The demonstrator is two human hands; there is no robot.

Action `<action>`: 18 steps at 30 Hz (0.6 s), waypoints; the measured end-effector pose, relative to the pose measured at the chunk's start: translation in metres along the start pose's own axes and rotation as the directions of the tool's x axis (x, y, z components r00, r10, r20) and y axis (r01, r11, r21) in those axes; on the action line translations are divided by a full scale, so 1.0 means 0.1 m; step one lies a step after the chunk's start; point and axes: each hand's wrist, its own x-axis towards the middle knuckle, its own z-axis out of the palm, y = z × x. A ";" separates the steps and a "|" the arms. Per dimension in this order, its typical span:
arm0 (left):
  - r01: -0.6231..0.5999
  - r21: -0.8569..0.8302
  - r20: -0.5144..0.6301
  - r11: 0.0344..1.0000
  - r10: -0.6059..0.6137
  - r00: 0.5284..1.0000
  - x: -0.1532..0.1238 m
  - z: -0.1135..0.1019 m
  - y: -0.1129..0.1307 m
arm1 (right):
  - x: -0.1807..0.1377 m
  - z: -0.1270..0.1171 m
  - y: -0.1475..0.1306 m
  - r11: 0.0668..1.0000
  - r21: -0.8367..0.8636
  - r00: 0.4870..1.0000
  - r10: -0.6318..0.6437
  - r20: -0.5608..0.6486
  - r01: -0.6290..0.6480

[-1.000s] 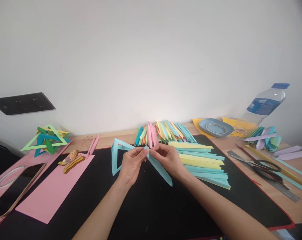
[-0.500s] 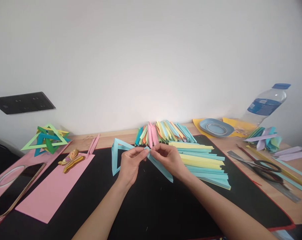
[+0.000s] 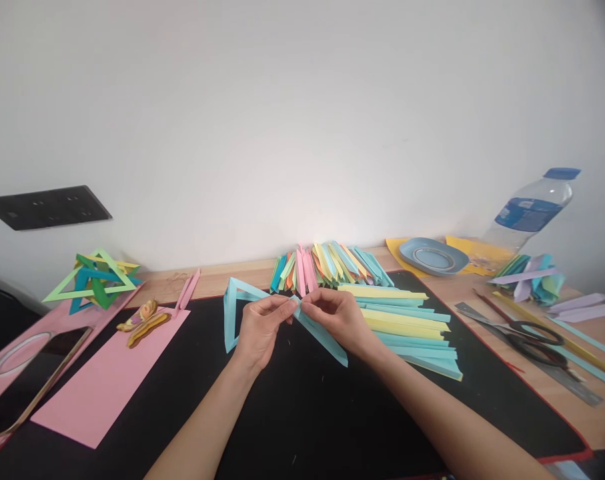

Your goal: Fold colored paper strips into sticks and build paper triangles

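Between thumb and fingers, my left hand (image 3: 259,330) pinches the end of a light blue folded paper piece whose angular, triangle-like frame (image 3: 231,320) sticks out to the left. My right hand (image 3: 335,320) grips a light blue folded paper strip (image 3: 325,340) that slants down to the right. The two papers meet at my fingertips, where the join is partly hidden. Right of my hands, yellow and blue folded strips (image 3: 407,323) lie in a row on the black mat (image 3: 302,413).
Behind stands a row of colourful folded strips (image 3: 327,267). Pink paper (image 3: 107,380), a phone (image 3: 32,380) and a woven paper star shape (image 3: 95,280) are at left. Scissors (image 3: 537,343), a blue dish (image 3: 433,256) and a bottle (image 3: 529,213) are at right.
Almost nothing differs. Both hands keep their pinch at the same spot, and the view has shifted very slightly.
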 end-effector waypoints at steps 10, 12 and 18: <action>-0.018 0.056 -0.042 0.998 0.020 0.999 0.00 -0.01 0.00 | 0.00 0.01 0.03 1.000 -0.025 1.000 0.007 0.022 -0.007; 0.004 0.038 -0.034 0.999 -0.003 0.999 0.00 0.00 0.01 | 0.00 0.01 0.03 1.000 -0.024 1.000 0.018 0.020 -0.017; 0.057 0.016 -0.015 0.998 -0.057 0.998 0.01 -0.02 -0.01 | 0.00 0.00 0.02 0.999 -0.038 0.999 0.022 0.028 -0.021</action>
